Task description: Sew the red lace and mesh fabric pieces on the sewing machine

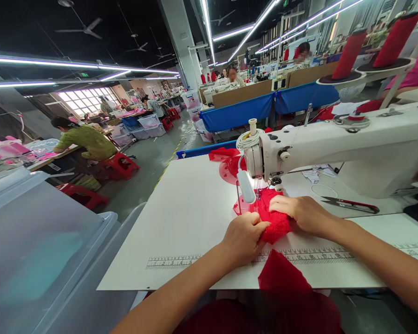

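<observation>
Red lace fabric (pixel 276 228) lies bunched under the needle area of a white sewing machine (pixel 320 134). My left hand (pixel 244 235) pinches its near left edge between thumb and fingers. On the fabric's right side rests my right hand (pixel 301 212), its fingers stretched out and pressing the cloth down. A sheer red piece (pixel 243 204) shows just left of the needle. Beyond the machine head more red fabric (pixel 229 169) spreads over the table. Another red piece (pixel 282 273) hangs over the table's front edge towards my lap.
Thread snips (pixel 351 204) lie on the machine bed at right. A printed ruler (pixel 181 262) runs along the front of the white table (pixel 174 208). Red thread cones (pixel 350 54) stand at upper right. Plastic bins (pixel 45 232) flank the table's left. A person (pixel 87 139) sits beyond them.
</observation>
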Demonstrator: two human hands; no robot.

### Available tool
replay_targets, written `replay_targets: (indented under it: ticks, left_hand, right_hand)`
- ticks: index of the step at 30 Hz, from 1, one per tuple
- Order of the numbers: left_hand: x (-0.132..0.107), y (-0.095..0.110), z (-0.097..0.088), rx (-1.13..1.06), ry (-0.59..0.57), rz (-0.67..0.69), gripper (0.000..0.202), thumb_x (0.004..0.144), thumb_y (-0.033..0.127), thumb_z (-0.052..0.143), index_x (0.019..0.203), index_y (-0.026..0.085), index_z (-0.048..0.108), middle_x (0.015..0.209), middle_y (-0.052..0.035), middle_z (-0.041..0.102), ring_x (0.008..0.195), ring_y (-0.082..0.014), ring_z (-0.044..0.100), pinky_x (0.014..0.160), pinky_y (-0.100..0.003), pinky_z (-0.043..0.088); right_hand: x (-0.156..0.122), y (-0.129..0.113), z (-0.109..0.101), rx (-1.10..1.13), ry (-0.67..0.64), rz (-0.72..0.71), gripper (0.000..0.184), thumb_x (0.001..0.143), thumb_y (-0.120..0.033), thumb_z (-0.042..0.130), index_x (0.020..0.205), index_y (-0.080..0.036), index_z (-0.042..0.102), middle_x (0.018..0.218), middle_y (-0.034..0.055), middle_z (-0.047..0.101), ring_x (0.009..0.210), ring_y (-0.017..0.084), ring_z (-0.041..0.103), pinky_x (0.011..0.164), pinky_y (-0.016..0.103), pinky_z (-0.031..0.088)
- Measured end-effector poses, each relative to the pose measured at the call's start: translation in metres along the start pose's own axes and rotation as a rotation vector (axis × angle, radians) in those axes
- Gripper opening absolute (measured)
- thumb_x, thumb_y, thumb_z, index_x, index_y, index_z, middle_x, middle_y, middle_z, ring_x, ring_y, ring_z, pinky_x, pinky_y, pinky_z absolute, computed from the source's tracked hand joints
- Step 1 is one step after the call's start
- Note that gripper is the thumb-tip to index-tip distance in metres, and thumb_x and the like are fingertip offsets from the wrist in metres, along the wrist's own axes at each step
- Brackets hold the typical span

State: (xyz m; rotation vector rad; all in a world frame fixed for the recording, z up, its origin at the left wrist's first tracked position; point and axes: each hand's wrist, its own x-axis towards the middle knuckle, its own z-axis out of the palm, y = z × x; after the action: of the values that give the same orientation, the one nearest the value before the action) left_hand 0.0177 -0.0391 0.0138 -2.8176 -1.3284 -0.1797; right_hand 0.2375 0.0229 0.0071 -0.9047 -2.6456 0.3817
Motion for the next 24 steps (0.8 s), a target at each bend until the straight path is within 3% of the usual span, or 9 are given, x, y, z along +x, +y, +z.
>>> replay_targets:
  ticks: [2, 6, 9, 11, 13, 15, 20, 22, 24]
  left_hand:
    - [-0.001, 0.002, 0.004, 0.024, -0.002, 0.023, 0.012, 0.088, 0.027, 0.054, 0.089, 0.019, 0.062, 0.076, -0.0028, 0.054, 0.067, -0.0181, 0.051, 0.057, -0.029, 0.04]
    - [-0.001, 0.0, 0.014, 0.099, 0.088, -0.022, 0.027, 0.084, 0.009, 0.048, 0.109, 0.013, 0.058, 0.079, -0.0058, 0.056, 0.068, -0.0205, 0.051, 0.055, -0.031, 0.043]
    - [0.002, -0.009, 0.016, 0.093, 0.116, -0.059, 0.029, 0.086, 0.0, 0.034, 0.091, 0.015, 0.059, 0.08, -0.0078, 0.057, 0.07, -0.0202, 0.052, 0.059, -0.031, 0.047]
    - [0.008, -0.018, 0.013, 0.068, 0.1, -0.021, 0.029, 0.089, 0.002, 0.033, 0.082, 0.017, 0.057, 0.088, -0.0095, 0.06, 0.075, -0.0196, 0.055, 0.063, -0.032, 0.048]
    - [0.013, -0.028, 0.008, -0.059, 0.06, 0.04, 0.021, 0.088, 0.004, 0.039, 0.084, 0.017, 0.056, 0.103, -0.0104, 0.062, 0.083, -0.0194, 0.058, 0.07, -0.032, 0.051]
    - [0.018, -0.036, 0.004, -0.263, 0.009, 0.069, 0.017, 0.082, 0.005, 0.047, 0.09, 0.018, 0.055, 0.109, -0.0091, 0.062, 0.089, -0.0193, 0.06, 0.076, -0.031, 0.052]
    - [0.024, -0.045, -0.001, -0.552, -0.025, -0.037, 0.026, 0.076, 0.005, 0.048, 0.097, 0.02, 0.053, 0.085, -0.0021, 0.062, 0.067, -0.0156, 0.057, 0.062, -0.028, 0.052]
    - [0.027, -0.046, -0.003, -0.638, -0.035, -0.079, 0.026, 0.078, 0.006, 0.044, 0.097, 0.02, 0.054, 0.081, -0.0003, 0.062, 0.059, -0.0127, 0.054, 0.056, -0.025, 0.05]
    - [0.033, -0.048, -0.006, -0.714, -0.048, -0.125, 0.017, 0.081, 0.009, 0.043, 0.086, 0.02, 0.055, 0.073, 0.0012, 0.059, 0.054, -0.0115, 0.053, 0.054, -0.024, 0.048]
  right_hand:
    - [0.007, 0.003, 0.006, 0.032, 0.066, -0.006, 0.021, 0.087, -0.015, 0.043, 0.083, -0.025, 0.061, 0.096, 0.0019, 0.069, 0.07, 0.016, 0.059, 0.055, 0.026, 0.036]
    - [0.012, 0.005, 0.015, 0.102, 0.11, -0.028, 0.021, 0.092, -0.021, 0.039, 0.076, -0.023, 0.052, 0.079, 0.0027, 0.063, 0.067, 0.016, 0.054, 0.058, 0.027, 0.038]
    - [0.011, 0.005, 0.018, 0.15, 0.122, -0.051, 0.027, 0.096, -0.025, 0.035, 0.07, -0.023, 0.044, 0.07, 0.0019, 0.056, 0.063, 0.016, 0.048, 0.059, 0.028, 0.039]
    - [0.009, 0.005, 0.017, 0.177, 0.119, -0.062, 0.021, 0.094, -0.024, 0.039, 0.074, -0.022, 0.045, 0.072, 0.0019, 0.055, 0.065, 0.016, 0.048, 0.06, 0.029, 0.041]
    - [0.008, 0.005, 0.015, 0.22, 0.103, -0.075, 0.005, 0.09, -0.022, 0.047, 0.09, -0.021, 0.051, 0.085, 0.004, 0.059, 0.074, 0.017, 0.053, 0.065, 0.029, 0.045]
    - [0.008, 0.004, 0.014, 0.255, 0.082, -0.089, 0.013, 0.09, -0.019, 0.049, 0.102, -0.02, 0.053, 0.095, 0.0061, 0.06, 0.082, 0.018, 0.056, 0.07, 0.03, 0.046]
    - [0.011, 0.005, 0.017, 0.223, 0.099, -0.065, 0.018, 0.094, -0.022, 0.044, 0.078, -0.021, 0.054, 0.085, 0.0035, 0.057, 0.071, 0.016, 0.053, 0.061, 0.027, 0.042]
    - [0.013, 0.005, 0.019, 0.297, 0.164, -0.037, 0.014, 0.091, -0.025, 0.047, 0.08, -0.022, 0.056, 0.09, 0.0049, 0.062, 0.076, 0.017, 0.057, 0.064, 0.028, 0.045]
    - [0.016, 0.006, 0.02, 0.411, 0.248, 0.015, 0.012, 0.086, -0.027, 0.049, 0.081, -0.022, 0.059, 0.089, 0.0057, 0.067, 0.077, 0.019, 0.061, 0.066, 0.03, 0.049]
